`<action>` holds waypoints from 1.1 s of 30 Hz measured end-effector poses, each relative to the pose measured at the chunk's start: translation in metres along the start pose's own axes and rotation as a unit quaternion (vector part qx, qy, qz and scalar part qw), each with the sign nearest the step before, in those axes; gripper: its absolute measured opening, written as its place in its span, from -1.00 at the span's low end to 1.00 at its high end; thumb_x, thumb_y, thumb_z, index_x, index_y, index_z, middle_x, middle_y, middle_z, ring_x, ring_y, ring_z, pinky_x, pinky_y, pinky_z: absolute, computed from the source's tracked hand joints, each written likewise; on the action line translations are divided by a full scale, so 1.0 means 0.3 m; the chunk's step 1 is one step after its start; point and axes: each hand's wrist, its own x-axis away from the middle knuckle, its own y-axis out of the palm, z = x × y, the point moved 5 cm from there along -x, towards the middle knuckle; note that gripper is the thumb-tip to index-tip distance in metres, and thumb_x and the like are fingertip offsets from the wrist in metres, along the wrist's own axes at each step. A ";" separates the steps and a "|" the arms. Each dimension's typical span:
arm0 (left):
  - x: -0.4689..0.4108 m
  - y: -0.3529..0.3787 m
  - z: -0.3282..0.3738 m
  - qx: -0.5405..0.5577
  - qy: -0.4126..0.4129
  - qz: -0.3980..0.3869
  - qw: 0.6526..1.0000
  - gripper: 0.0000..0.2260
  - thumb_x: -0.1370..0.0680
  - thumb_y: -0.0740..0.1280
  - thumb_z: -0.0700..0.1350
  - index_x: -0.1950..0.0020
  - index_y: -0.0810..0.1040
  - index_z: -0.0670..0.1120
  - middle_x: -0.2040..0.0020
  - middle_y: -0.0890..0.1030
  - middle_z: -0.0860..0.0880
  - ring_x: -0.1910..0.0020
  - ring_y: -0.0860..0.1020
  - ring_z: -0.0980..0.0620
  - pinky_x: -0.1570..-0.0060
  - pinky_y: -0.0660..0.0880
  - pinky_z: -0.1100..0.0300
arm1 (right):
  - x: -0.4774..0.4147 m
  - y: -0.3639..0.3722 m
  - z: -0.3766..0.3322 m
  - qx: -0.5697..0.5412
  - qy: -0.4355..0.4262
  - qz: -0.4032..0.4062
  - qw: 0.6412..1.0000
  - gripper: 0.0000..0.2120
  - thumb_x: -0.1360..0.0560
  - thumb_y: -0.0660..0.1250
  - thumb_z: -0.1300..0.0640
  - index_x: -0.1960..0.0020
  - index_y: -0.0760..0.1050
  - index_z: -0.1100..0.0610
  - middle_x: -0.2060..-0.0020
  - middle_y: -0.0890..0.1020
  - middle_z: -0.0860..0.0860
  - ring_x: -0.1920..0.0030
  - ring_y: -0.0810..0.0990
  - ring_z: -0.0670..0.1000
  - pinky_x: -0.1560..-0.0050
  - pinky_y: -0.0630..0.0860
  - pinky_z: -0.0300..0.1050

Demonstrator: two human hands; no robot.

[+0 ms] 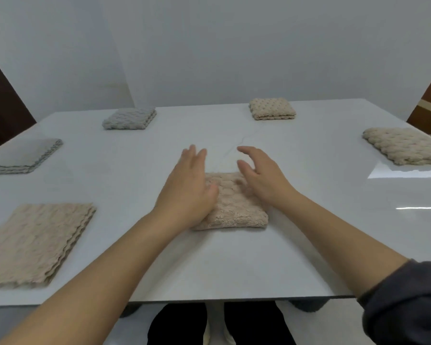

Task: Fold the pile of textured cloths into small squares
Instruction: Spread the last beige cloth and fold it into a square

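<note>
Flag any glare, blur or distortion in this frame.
Head view: glare streaks on the glossy table at right; slight motion blur on the left hand and right hand; the near-left beige stack looks smeared; wide-angle lens bows the table edges.

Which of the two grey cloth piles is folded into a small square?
The farther grey pile: it is small and thick. The nearer grey pile, at the left, lies wide and flat.

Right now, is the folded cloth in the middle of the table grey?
No, the middle folded cloth is beige; the grey folded cloth lies at the far left.
</note>
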 end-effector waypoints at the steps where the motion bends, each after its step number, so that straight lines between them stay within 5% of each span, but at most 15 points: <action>1: -0.020 0.039 0.024 -0.031 0.024 -0.030 0.999 -0.42 -0.65 0.08 0.00 -0.59 -0.08 -0.12 -0.60 -0.14 -0.08 -0.57 -0.17 0.01 -0.53 -0.12 0.07 | 0.021 -0.024 0.008 -0.017 0.032 0.012 0.999 -0.60 -0.64 0.14 0.04 -0.47 0.30 0.07 -0.33 0.46 -0.01 -0.30 0.44 -0.04 -0.31 0.34 -0.13; 5: -0.045 0.196 -0.006 -0.074 0.011 -0.141 0.987 -0.46 -0.68 -0.11 0.08 -0.59 -0.15 -0.11 -0.59 -0.19 -0.08 -0.56 -0.24 0.02 -0.52 -0.24 0.02 | 0.114 -0.094 0.050 -0.076 0.154 -0.025 0.985 -0.60 -0.63 0.13 -0.01 -0.45 0.26 -0.01 -0.01 0.56 0.01 0.14 0.57 -0.03 0.14 0.41 -0.18; 9: -0.044 0.219 -0.030 -0.080 0.001 -0.136 0.987 -0.47 -0.67 -0.13 0.09 -0.59 -0.14 -0.10 -0.60 -0.18 -0.07 -0.56 -0.22 0.04 -0.51 -0.27 0.01 | 0.212 -0.094 0.046 -0.212 0.246 -0.133 0.937 -0.63 -0.63 0.13 -0.03 -0.42 0.24 -0.11 0.10 0.58 0.06 0.40 0.50 0.01 0.41 0.33 -0.14; 17: -0.058 0.216 -0.028 -0.089 -0.011 -0.202 0.975 -0.45 -0.67 -0.12 0.10 -0.58 -0.20 -0.09 -0.59 -0.24 -0.05 -0.55 -0.27 0.03 -0.48 -0.31 -0.09 | 0.250 -0.064 -0.003 -0.268 0.209 -0.207 0.918 -0.57 -0.62 0.15 -0.11 -0.46 0.18 -0.31 -0.17 0.45 0.02 0.38 0.54 0.06 0.42 0.38 -0.17; 21: -0.067 0.219 -0.033 -0.079 -0.016 -0.231 0.969 -0.45 -0.67 -0.12 0.12 -0.58 -0.23 -0.06 -0.58 -0.27 -0.01 -0.54 -0.30 0.05 -0.47 -0.33 -0.13 | 0.274 0.008 -0.039 -0.354 0.220 -0.290 0.861 -0.33 -0.53 0.22 -0.20 -0.53 -0.06 -0.33 -0.57 0.02 -0.03 0.20 0.69 0.15 0.35 0.55 -0.15; 23: -0.068 0.218 -0.034 -0.079 -0.017 -0.233 0.969 -0.44 -0.67 -0.13 0.14 -0.58 -0.23 -0.05 -0.58 -0.27 0.00 -0.54 -0.30 0.06 -0.47 -0.34 -0.14 | 0.277 0.026 -0.051 -0.366 0.223 -0.297 0.853 -0.24 -0.47 0.26 -0.22 -0.54 -0.09 -0.32 -0.58 -0.04 -0.04 0.25 0.69 0.13 0.36 0.56 -0.15; 27: -0.064 0.220 -0.034 -0.081 -0.013 -0.227 0.970 -0.45 -0.67 -0.12 0.12 -0.58 -0.23 -0.05 -0.58 -0.27 -0.01 -0.54 -0.30 0.05 -0.46 -0.35 -0.14 | 0.268 -0.004 -0.035 -0.324 0.225 -0.264 0.880 -0.43 -0.61 0.16 -0.12 -0.52 -0.03 -0.33 -0.56 0.07 0.00 0.48 0.49 -0.01 0.45 0.39 -0.19; 33: -0.063 0.219 -0.030 -0.092 -0.008 -0.218 0.971 -0.44 -0.67 -0.12 0.13 -0.58 -0.22 -0.06 -0.58 -0.26 -0.02 -0.54 -0.29 0.03 -0.47 -0.33 -0.16 | 0.286 -0.007 -0.050 -0.340 0.224 -0.285 0.868 -0.33 -0.55 0.23 -0.14 -0.54 -0.05 -0.29 -0.58 -0.01 0.03 0.34 0.65 0.08 0.39 0.55 -0.18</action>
